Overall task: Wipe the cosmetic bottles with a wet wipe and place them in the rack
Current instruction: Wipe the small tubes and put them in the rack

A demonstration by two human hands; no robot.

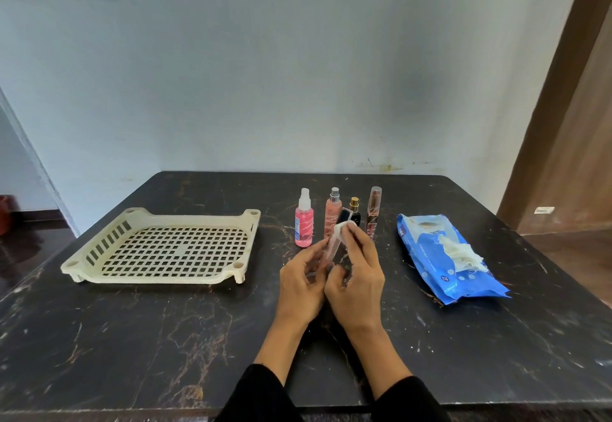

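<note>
My left hand (303, 284) holds the lower end of a slim clear bottle (334, 246) that tilts up and away over the table. My right hand (356, 276) presses a white wet wipe (341, 231) against the bottle's upper part. Behind my hands stand several bottles: a pink spray bottle (304, 223), a peach spray bottle (332, 214), a small dark bottle with a gold top (355, 211) and a thin brown tube (373, 213). The cream perforated rack (79, 264) lies to the left with nothing in it.
A blue wet wipe pack (430, 256) lies at the right with a wipe sticking out of its opening. The dark marble table (165, 339) ends against a pale wall. A wooden door frame (563, 107) stands at the far right.
</note>
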